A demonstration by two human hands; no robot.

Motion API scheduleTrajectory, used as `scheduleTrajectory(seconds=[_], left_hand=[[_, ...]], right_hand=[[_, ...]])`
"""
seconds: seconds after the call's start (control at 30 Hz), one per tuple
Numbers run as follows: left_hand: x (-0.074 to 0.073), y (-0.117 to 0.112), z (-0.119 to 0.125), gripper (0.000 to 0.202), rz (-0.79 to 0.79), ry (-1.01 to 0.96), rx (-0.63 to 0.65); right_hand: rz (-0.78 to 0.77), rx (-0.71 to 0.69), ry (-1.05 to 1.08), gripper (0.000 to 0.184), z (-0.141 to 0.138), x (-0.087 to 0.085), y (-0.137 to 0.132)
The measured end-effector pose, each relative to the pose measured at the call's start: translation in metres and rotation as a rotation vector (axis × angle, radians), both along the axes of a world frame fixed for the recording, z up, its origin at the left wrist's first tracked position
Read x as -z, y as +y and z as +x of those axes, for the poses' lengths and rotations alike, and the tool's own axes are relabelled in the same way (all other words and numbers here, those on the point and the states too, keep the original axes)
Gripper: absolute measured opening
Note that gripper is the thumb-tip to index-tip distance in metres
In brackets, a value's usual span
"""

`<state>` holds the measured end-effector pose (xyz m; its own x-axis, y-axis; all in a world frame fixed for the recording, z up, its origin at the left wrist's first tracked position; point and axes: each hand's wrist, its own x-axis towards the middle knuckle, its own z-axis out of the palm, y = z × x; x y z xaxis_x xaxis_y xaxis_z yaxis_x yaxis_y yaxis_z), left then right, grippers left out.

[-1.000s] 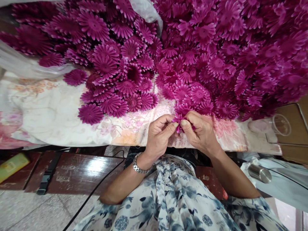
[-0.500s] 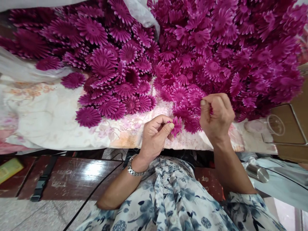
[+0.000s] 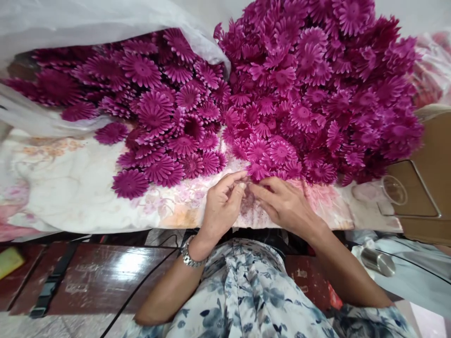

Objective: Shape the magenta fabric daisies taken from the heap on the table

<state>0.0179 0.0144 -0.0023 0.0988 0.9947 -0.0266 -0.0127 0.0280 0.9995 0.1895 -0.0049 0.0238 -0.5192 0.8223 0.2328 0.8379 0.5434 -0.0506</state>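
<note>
In the head view my left hand, with a metal watch on the wrist, is closed in a pinch between thumb and forefinger. What sits in that pinch is too small to make out. Fingertips of my right hand meet it from the right, bent together, and anything between them is hidden. Just beyond both hands lies a magenta artificial flower head, at the front of a large heap of flower heads. Another pile of flower heads, wider and flatter, spreads to the left.
A floral cloth covers the table. White plastic sheeting drapes over the left pile. On the right are a clear plastic cup, a cardboard box and a metal cylinder. A dark red bench stands below.
My right hand has come down from the heap to meet my left. The small magenta flower at my left fingertips no longer shows there. The view has shifted slightly.
</note>
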Motion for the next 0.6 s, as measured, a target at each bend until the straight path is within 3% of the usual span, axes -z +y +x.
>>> scheduleTrajectory(seconds=[0.13,0.3,0.43,0.6], left_hand=[[-0.001,-0.002,-0.002,0.022,0.019,-0.005,0.024],[-0.001,-0.006,-0.004,0.018,0.048,-0.020,0.013],[-0.002,-0.008,-0.005,0.017,0.088,-0.054,0.014],[-0.005,-0.013,-0.009,0.018,0.108,-0.069,-0.023]], right_hand=[[0.072,0.182,-0.249,0.030,0.005,0.006,0.022],[0.074,0.327,-0.264,0.030,0.031,0.005,0.056],[0.057,0.303,-0.251,0.035,0.037,0.001,0.060],[0.147,0.155,-0.098,0.027,0.036,-0.006,0.040]])
